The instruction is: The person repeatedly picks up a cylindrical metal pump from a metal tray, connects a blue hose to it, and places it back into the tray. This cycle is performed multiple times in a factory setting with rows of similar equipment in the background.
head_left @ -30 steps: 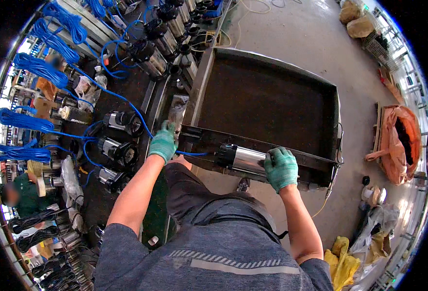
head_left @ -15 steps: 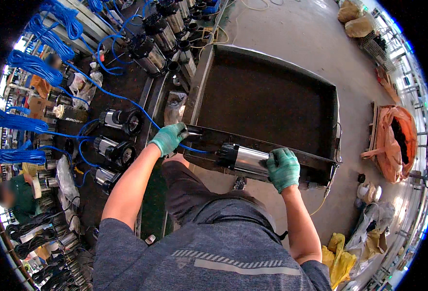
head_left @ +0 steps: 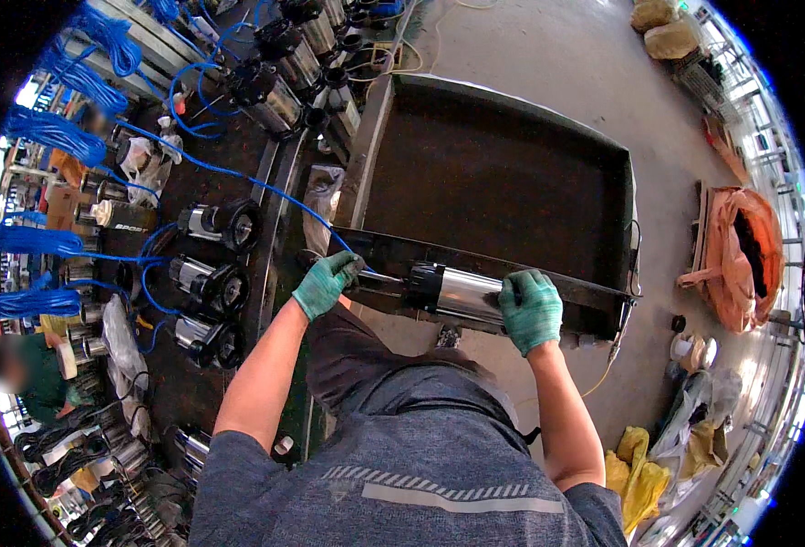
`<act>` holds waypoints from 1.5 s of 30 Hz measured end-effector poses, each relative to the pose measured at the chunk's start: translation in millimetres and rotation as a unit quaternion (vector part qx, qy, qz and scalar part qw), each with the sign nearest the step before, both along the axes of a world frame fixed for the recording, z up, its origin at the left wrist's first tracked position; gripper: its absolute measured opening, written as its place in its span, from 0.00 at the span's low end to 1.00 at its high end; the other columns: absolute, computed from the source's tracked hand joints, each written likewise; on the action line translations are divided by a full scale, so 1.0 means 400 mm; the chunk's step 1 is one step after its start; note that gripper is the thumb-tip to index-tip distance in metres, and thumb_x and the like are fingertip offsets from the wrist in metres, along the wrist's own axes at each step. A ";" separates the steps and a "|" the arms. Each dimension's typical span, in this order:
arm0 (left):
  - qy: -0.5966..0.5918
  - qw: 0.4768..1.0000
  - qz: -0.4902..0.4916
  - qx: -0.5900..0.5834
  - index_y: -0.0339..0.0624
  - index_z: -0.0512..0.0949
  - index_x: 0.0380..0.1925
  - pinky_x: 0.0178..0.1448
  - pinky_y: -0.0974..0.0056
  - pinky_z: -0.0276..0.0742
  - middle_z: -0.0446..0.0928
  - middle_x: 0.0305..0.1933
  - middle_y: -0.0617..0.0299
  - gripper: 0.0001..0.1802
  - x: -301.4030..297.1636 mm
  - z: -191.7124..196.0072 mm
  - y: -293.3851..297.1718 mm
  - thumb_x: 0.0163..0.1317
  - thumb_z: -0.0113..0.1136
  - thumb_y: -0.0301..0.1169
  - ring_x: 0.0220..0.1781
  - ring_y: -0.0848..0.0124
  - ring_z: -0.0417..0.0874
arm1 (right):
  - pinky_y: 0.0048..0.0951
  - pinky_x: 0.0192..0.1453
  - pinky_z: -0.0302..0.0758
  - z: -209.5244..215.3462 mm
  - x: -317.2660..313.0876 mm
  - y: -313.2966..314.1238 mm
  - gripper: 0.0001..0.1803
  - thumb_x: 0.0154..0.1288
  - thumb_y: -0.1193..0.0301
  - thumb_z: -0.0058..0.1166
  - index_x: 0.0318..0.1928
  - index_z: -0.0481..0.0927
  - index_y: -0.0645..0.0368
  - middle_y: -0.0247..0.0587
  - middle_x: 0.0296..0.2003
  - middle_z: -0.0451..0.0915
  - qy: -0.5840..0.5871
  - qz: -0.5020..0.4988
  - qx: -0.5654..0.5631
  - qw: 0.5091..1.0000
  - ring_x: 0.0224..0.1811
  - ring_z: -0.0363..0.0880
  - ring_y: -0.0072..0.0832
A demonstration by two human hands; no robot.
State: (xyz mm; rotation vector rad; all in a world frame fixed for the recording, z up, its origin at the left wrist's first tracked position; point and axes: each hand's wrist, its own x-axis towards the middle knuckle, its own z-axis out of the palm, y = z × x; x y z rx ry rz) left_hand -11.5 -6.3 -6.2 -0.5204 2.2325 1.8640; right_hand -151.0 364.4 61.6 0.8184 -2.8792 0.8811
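A pump [head_left: 471, 295] with a shiny steel barrel and a black left end lies across the near edge of the dark metal tray. My right hand [head_left: 531, 312], in a green glove, is closed around its right end. My left hand [head_left: 326, 283], gloved alike, is closed on a screwdriver [head_left: 381, 276]. The screwdriver's silver shaft points at the pump's black end; whether the tip touches it I cannot tell. A blue cable [head_left: 279, 192] comes from the left and reaches my left hand, passing out of sight there.
The tray [head_left: 363, 173] has raised metal walls. Several pumps [head_left: 209, 283] with blue cables stand on the dark bench at left, more [head_left: 265, 96] at the far left. An orange sack [head_left: 742, 260] sits on the right-hand floor. A co-worker [head_left: 33, 374] is at the left edge.
My left hand has come slightly nearer and turned the screwdriver, so its shaft now lines up with the pump's black end. The right hand still holds the barrel. The view has shifted slightly.
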 end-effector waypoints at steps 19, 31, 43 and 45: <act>-0.098 0.957 0.127 0.240 0.44 0.83 0.49 0.38 0.66 0.76 0.78 0.30 0.67 0.15 -0.021 0.016 0.046 0.77 0.58 0.42 0.30 0.75 0.77 | 0.48 0.48 0.76 0.002 0.002 -0.004 0.05 0.64 0.67 0.62 0.36 0.83 0.54 0.46 0.36 0.83 -0.002 -0.008 0.002 1.000 0.42 0.80 0.49; -0.053 0.991 -0.115 -0.047 0.41 0.68 0.72 0.51 0.63 0.80 0.81 0.47 0.64 0.34 -0.018 -0.021 0.000 0.67 0.66 0.25 0.43 0.69 0.81 | 0.49 0.47 0.76 -0.001 -0.002 0.000 0.06 0.64 0.66 0.63 0.36 0.83 0.54 0.45 0.36 0.83 -0.005 -0.010 0.002 1.000 0.41 0.80 0.49; -0.010 0.997 -0.079 -0.021 0.42 0.75 0.66 0.59 0.64 0.80 0.81 0.52 0.62 0.26 -0.009 -0.025 0.008 0.69 0.66 0.25 0.50 0.74 0.80 | 0.48 0.45 0.76 -0.001 -0.002 -0.003 0.04 0.63 0.68 0.63 0.34 0.82 0.53 0.44 0.34 0.82 0.007 -0.008 -0.002 1.000 0.39 0.80 0.48; -0.035 0.991 -0.012 0.126 0.41 0.79 0.62 0.60 0.62 0.81 0.82 0.53 0.62 0.22 -0.007 0.017 0.033 0.69 0.67 0.26 0.50 0.72 0.82 | 0.48 0.45 0.76 0.001 0.002 -0.002 0.04 0.63 0.68 0.63 0.35 0.82 0.53 0.44 0.35 0.82 0.007 -0.009 0.004 1.000 0.40 0.80 0.48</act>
